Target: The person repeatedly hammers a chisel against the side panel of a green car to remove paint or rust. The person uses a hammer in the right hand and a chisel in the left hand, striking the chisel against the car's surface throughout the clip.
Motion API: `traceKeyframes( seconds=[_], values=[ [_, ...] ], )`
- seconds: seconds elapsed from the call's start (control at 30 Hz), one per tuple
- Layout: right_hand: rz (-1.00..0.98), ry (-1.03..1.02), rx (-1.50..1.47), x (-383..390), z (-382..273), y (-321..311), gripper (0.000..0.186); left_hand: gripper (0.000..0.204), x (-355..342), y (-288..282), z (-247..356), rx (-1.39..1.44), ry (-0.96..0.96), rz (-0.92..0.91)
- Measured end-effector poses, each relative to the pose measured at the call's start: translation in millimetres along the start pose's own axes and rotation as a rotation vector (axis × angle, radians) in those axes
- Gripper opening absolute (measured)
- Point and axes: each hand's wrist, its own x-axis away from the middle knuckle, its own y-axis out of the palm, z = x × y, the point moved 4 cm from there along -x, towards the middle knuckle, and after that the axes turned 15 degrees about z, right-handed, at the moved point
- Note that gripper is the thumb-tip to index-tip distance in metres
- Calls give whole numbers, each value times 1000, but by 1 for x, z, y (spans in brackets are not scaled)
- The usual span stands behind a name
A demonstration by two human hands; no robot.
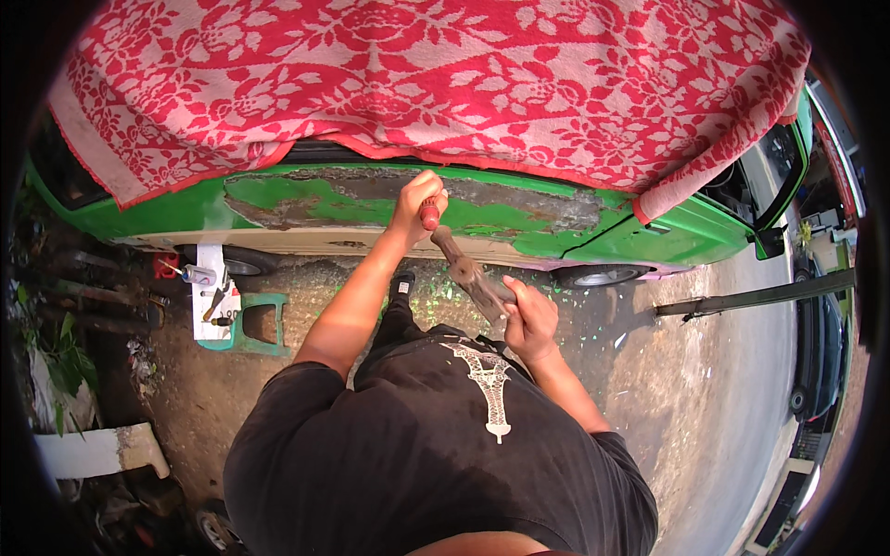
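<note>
Gripping chisel [428, 215], hammer [473, 278]; red blanket [445, 83] overhanging car panel [389, 199].

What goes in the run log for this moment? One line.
left hand: holds chisel on green car panel | right hand: grips hammer

Left hand [417, 199] holds chisel [429, 215] against green car [371, 199]; right hand [528, 320] grips hammer [473, 273].

- No packages, labels, signs or screens show clearly anywhere around the green car.
- The nearest candidates are a few small items lying on a white board [209, 295] on the ground at the left, beside a green stool [262, 324]; they are too small to tell apart.
</note>
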Motion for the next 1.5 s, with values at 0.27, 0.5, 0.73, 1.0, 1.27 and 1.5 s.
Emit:
traceKeyframes(
  seconds=[0.27, 0.5, 0.73, 1.0, 1.27, 1.5],
  values=[
    [237, -9, -139, -3, -1, -16, 29, 24, -11, 1, 3, -26, 16, 56],
    [65, 145, 0, -4, 3, -2, 29, 21, -8, -2, -6, -61, -3, 53],
    [184, 271, -57, 17, 5, -26, 28, 25, 35, -18, 7, -23, 59, 8],
    [177, 427, -97, 25, 12, -17, 35, 26, 26, -27, 5, -28, 132, 63],
    [169, 458, -126, 20, 16, -10, 35, 26, 23, -30, -5, -15, 127, 37],
    [165, 472, -127, 17, 17, -8, 34, 24, 23, -30, -8, -31, 35, 14]
  ],
)
